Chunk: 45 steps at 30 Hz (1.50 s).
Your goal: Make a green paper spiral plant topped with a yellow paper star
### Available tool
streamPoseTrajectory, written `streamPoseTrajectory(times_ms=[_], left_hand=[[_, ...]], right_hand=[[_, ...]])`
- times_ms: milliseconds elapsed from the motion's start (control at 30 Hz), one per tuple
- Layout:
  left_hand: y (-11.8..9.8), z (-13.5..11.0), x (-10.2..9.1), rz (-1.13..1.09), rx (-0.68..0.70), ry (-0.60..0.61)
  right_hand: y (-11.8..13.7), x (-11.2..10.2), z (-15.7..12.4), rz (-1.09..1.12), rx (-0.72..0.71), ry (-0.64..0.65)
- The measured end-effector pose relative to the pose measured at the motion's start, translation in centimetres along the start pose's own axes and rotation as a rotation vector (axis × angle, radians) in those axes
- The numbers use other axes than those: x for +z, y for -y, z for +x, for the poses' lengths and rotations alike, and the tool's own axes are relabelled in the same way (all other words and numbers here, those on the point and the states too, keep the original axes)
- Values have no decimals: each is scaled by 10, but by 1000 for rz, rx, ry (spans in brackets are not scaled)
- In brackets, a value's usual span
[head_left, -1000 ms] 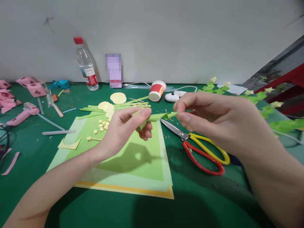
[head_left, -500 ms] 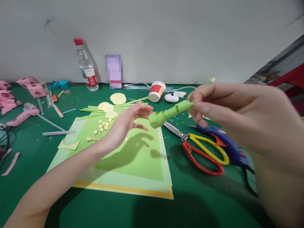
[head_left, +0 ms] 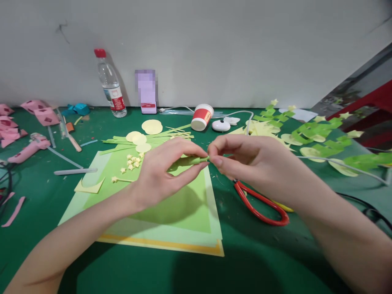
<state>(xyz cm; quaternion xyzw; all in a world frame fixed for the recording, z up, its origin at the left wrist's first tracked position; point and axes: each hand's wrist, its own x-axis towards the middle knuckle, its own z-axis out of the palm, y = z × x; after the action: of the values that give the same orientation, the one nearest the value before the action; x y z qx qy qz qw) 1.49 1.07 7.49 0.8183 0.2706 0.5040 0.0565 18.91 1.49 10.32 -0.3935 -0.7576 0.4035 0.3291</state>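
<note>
My left hand [head_left: 161, 169] is closed on a rolled green paper piece [head_left: 197, 161], held low over the sheets. Its thicker part is mostly hidden behind my left fingers. My right hand [head_left: 246, 157] pinches the thin tip of the same piece, thumb against forefinger. Beneath lies a stack of green paper sheets [head_left: 180, 224]. Small pale yellow paper stars [head_left: 132, 162] sit on the stack, left of my left hand, near a star on a thin stick [head_left: 123, 180]. Yellow paper circles [head_left: 152, 127] and green paper strips [head_left: 114, 141] lie behind them.
Red-handled scissors [head_left: 263, 208] lie partly under my right hand. Behind stand a water bottle [head_left: 112, 87], a phone [head_left: 147, 92], a tipped paper cup [head_left: 202, 117] and a white earphone case [head_left: 221, 125]. Green star-tipped paper sprigs [head_left: 318, 130] spread right; pink paper pieces [head_left: 45, 116] lie left.
My right hand moved left and away from me, lowering the green paper piece. My left hand, open before, has closed around it. The sprigs on the right have come into sight.
</note>
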Motion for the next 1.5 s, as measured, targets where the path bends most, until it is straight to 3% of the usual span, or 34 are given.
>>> streamPoseTrajectory(times_ms=[600, 733, 933, 1300, 1500], left_hand=[[-8, 5, -7, -457, -651, 90], [-9, 5, -5, -456, -630, 58], [-11, 5, -4, -433, -565, 28], [-12, 2, -4, -499, -643, 107], [-12, 2, -3, -429, -592, 115]], right_hand=[[1, -13, -1, -3, -9, -91], [2, -10, -2, 3, -11, -111], [4, -5, -1, 2, -3, -46], [0, -6, -1, -39, -78, -52], [-1, -4, 0, -25, -69, -62]])
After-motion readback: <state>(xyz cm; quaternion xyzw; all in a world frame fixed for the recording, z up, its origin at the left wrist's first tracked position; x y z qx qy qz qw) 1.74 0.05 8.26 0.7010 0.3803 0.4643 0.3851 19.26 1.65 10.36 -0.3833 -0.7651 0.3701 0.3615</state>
